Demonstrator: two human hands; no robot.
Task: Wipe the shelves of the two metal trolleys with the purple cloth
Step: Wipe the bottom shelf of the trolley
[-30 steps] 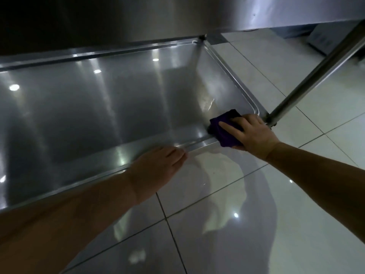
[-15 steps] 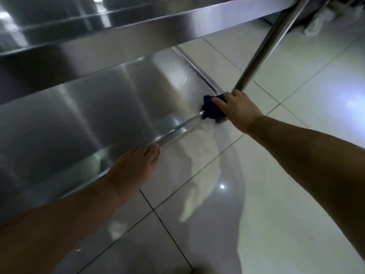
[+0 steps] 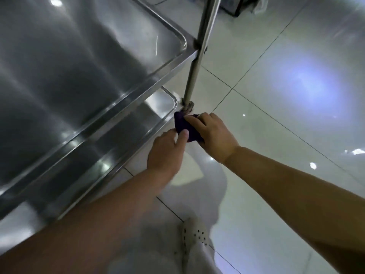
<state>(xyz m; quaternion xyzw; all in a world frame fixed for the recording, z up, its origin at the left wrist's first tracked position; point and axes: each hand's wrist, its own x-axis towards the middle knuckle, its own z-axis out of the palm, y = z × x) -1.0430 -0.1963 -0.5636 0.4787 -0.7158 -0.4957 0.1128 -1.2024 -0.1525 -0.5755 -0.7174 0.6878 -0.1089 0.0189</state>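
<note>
The purple cloth is bunched at the near right corner of the trolley's lower shelf, just below the foot of the upright post. My right hand grips the cloth from the right. My left hand has come up beside it, and its thumb touches the cloth's near side. The upper shelf of the metal trolley fills the left of the view and hides most of the lower shelf.
Glossy white floor tiles spread to the right and in front. A white perforated shoe stands at the bottom centre. Dark objects sit on the floor behind the post.
My view has risen above the upper shelf. My left hand left the lower shelf's front rim and moved right to the cloth. My right hand still holds the cloth at the corner.
</note>
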